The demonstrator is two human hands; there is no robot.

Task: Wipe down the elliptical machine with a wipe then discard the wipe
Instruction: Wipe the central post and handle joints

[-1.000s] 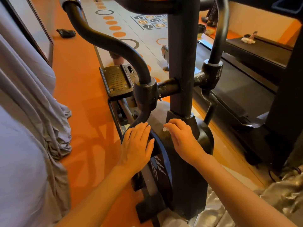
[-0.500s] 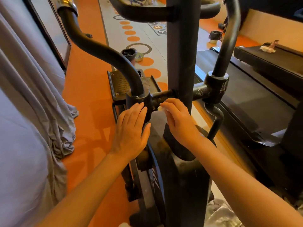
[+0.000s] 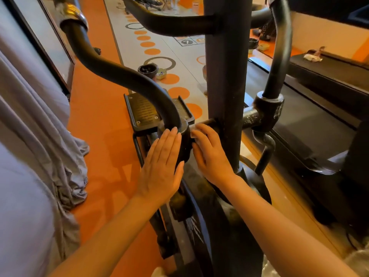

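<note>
The black elliptical machine [image 3: 226,76] fills the middle of the view, with its upright post, curved arm bars and a foot pedal [image 3: 143,111]. My left hand [image 3: 161,166] lies flat, fingers straight, against the black pivot joint [image 3: 184,144] of the left arm bar. My right hand [image 3: 209,154] presses a small white wipe [image 3: 194,129] onto the cross axle beside that joint, fingers curled over it. Most of the wipe is hidden under my fingers.
Grey cloth [image 3: 40,136] hangs at the left beside a framed panel. A treadmill [image 3: 311,120] stands close on the right. A small black bin [image 3: 148,70] sits on the patterned floor mat beyond the pedal. Orange floor [image 3: 103,126] lies to the left.
Both hands have moved up from the lower housing to the pivot joint and axle. The wipe came along under my right fingers. The view has tilted upward.
</note>
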